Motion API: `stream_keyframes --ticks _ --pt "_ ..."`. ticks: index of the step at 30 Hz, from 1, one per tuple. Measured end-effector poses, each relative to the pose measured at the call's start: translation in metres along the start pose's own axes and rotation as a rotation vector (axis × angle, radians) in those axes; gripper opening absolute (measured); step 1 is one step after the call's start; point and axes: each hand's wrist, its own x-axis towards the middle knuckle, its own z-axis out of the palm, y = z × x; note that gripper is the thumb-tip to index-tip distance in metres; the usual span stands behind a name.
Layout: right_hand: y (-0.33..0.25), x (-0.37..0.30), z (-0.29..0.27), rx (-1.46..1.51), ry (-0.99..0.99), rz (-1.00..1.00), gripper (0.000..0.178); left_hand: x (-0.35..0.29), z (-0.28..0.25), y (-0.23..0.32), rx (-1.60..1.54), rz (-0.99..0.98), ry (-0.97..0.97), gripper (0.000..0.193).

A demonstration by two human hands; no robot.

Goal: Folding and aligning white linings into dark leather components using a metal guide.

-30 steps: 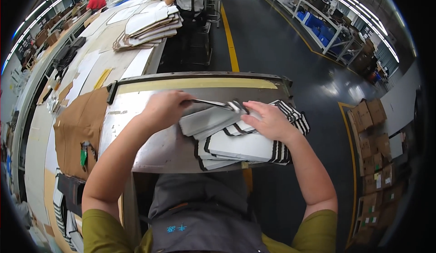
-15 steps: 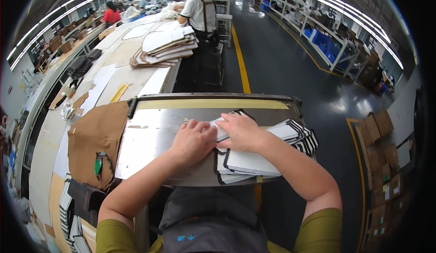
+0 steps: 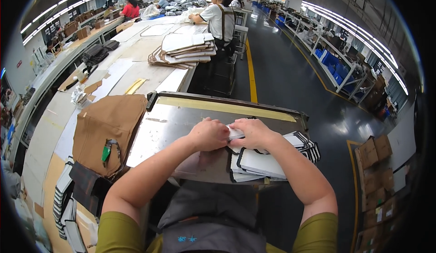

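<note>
Head view: a second back the white piece (image 3: 236, 133) was up in the air between the two hands, blurred; half a second back it was down by the pile, and it's there now, low over the metal counter (image 3: 165, 128) with both hands at it. Left hand (image 3: 208, 134) has gone from flat and spread to more curled, at the piece's left end; fingertips are hidden, so can't tell if that grip is clamped. Right hand (image 3: 254, 134) has thumb and fingers across the piece, grip looks closed on it. View has swung too, so part of the shift is head motion. My read on the work: piece is under control, handling is now close-in. Edges: piece sits at the left end of the pile (image 3: 263, 162) of white, black-edged pieces, which reaches the counter's near edge; its striped ends (image 3: 309, 149) run out to the right side. Little room to the right, past that it's aisle floor (image 3: 295, 94). Far side has a dark raised rail (image 3: 227, 102) with yellow tape (image 3: 227, 109) along it. Open room is left: bare metal as far as the brown cloth (image 3: 109, 123).
</note>
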Motion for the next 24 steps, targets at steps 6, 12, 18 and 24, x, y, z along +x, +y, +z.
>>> stream_keyframes --ticks 6,12,18,24 --pt "0.01 0.006 -0.001 0.01 -0.011 -0.019 0.067 0.006 -0.009 -0.02 -0.216 -0.013 -0.087 0.046" --pt "0.018 0.01 -0.012 0.078 -0.102 -0.041 0.063 0.006 -0.011 -0.016 -0.227 0.011 -0.104 0.048" --pt "-0.002 0.01 -0.017 0.021 -0.098 -0.057 0.061 0.008 -0.01 -0.02 -0.15 0.103 -0.078 0.06" --pt "0.0 0.008 -0.014 -0.006 -0.092 -0.024 0.059 0.016 0.001 -0.033 -0.134 0.153 -0.029 0.063"
